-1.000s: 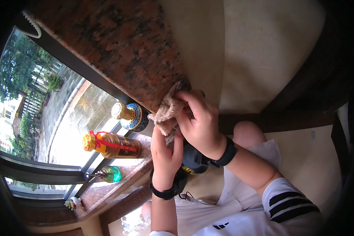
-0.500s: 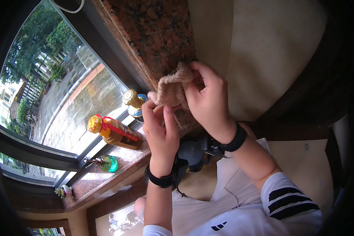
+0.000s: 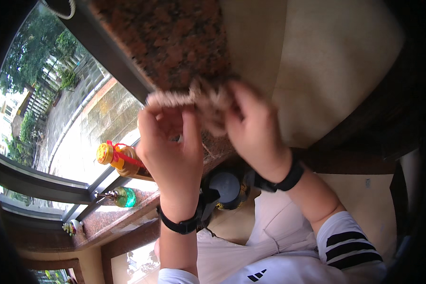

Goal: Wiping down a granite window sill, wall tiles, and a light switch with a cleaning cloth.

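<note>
A pinkish-brown cloth (image 3: pixel 208 109), blurred by motion, is stretched between my two hands over the red-brown granite ledge (image 3: pixel 175 42). My left hand (image 3: pixel 170 151) grips its left end between bent fingers and thumb. At the other end, my right hand (image 3: pixel 255 120) pinches the bunched part. Close to my left hand lies an amber bottle (image 3: pixel 128 163) with a yellow cap and red ribbon, partly covered by that hand. Both wrists wear black straps.
A green glass spray bottle (image 3: pixel 126 197) and a small potted plant (image 3: pixel 73 228) stand farther along the sill beside the window (image 3: pixel 66 109). Between my forearms shows a dark round-topped container (image 3: pixel 225 187). A pale cord loop (image 3: pixel 64 14) hangs at the upper left.
My left hand has moved left and up, drawing its end of the cloth outward. The blue-patterned bottle seen earlier is now hidden behind that hand. My right hand has shifted slightly.
</note>
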`<state>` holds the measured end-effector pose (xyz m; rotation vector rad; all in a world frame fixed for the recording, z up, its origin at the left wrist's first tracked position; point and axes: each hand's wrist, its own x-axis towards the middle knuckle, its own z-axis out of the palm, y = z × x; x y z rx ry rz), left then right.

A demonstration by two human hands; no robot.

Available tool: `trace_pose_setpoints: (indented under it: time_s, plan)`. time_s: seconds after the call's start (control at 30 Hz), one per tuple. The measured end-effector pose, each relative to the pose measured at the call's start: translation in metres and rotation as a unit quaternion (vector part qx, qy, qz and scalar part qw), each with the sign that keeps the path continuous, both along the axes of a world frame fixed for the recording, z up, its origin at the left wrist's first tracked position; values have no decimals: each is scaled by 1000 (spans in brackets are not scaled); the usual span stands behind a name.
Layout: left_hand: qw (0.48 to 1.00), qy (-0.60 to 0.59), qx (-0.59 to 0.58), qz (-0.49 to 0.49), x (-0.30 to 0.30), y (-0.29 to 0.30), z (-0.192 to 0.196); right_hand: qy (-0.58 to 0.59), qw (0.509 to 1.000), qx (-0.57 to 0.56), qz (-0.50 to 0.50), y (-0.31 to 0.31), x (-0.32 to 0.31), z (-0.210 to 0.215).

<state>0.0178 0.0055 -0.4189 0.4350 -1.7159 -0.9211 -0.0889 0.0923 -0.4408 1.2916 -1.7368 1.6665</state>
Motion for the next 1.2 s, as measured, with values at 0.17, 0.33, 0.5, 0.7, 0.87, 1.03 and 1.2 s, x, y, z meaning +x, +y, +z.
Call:
trace_pose_setpoints:
  time_s: [0.17,0.33,0.5,0.7,0.87,1.03,1.2]
  plan:
    - [987,-162,-1,18,23,0,-55,-52,993,105,36,5,25,-72]
    - [982,-189,-8,10,23,-1,-75,-75,992,99,34,6,26,-92]
    - [986,-166,13,1,21,-4,-81,-69,993,89,31,2,22,-97]
    - [982,-182,-57,-10,24,-14,-70,-75,996,27,46,-8,19,-96]
    - [977,-195,-90,18,18,-12,-42,-146,987,-69,27,-8,2,-38]
    - [987,-117,-106,42,13,-24,-9,-154,976,-95,119,-11,-22,26]
    - [993,-85,-85,-5,1,-29,9,-61,989,-63,121,-4,-49,57]
